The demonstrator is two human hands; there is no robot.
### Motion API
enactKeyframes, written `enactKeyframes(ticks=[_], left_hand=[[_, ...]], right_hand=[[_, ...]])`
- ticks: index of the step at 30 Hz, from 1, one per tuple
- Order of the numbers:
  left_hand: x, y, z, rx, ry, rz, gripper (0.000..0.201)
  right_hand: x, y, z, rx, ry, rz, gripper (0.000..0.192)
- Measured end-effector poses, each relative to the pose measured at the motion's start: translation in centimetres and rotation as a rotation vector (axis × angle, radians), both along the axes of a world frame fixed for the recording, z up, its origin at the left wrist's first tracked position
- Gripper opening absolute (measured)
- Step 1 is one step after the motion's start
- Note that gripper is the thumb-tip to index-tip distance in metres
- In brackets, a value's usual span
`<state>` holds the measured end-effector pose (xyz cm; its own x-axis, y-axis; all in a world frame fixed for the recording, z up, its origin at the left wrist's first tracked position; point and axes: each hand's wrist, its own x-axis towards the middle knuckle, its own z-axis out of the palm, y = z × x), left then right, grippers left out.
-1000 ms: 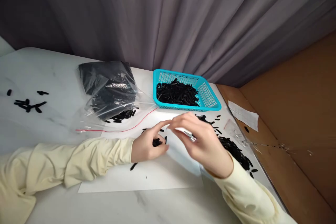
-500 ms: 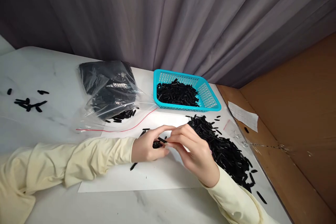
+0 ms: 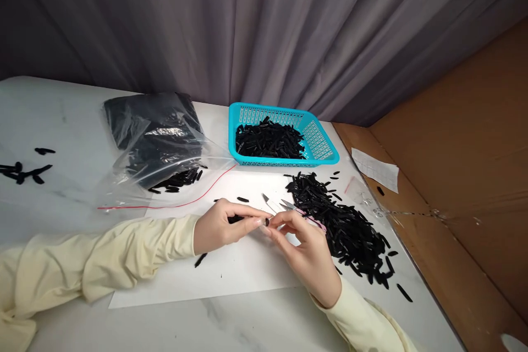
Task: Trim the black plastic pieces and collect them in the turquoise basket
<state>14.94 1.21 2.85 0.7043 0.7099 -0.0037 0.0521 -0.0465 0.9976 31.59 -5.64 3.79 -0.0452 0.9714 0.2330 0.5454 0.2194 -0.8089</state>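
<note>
My left hand (image 3: 225, 225) and my right hand (image 3: 303, 245) meet over a white sheet of paper (image 3: 190, 280). Their fingertips pinch a small black piece (image 3: 267, 222), mostly hidden by the fingers. More black pieces (image 3: 235, 219) show behind the fingers of my left hand; whether it touches them I cannot tell. Just beyond my right hand lie small scissors (image 3: 289, 205) with pinkish handles and another pointed metal blade or tool (image 3: 270, 202). To the right of that hand spreads a heap of narrow black strips (image 3: 346, 225).
A blue basket (image 3: 284, 162) of black strips stands at the back. Left of it lies a clear zip bag (image 3: 160, 137) with black contents, some strips at its mouth. Loose strips (image 3: 25, 173) lie far left. A cardboard wall (image 3: 462, 137) borders the right, with a paper slip (image 3: 375, 169) beside it.
My fingertips have closed together on the small black piece, where my left hand was more cupped before. The scissors have come into sight behind my right hand. The view has shifted slightly right.
</note>
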Motion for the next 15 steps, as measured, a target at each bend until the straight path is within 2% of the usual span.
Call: enactKeyframes(ticks=[9,11,15], left_hand=[[0.3,0.1,-0.1,0.135,0.108,0.0,0.02],[0.3,0.0,-0.1,0.043,0.087,0.002,0.022],[0.3,0.3,0.1,-0.253,-0.031,0.079,0.031]], right_hand=[[-0.1,-0.3,-1.5,0.163,-0.244,-0.001,0.006],[0.2,-0.1,-1.6,0.139,-0.248,0.003,0.006],[1.2,0.6,-0.9,0.01,-0.301,0.058,0.009]])
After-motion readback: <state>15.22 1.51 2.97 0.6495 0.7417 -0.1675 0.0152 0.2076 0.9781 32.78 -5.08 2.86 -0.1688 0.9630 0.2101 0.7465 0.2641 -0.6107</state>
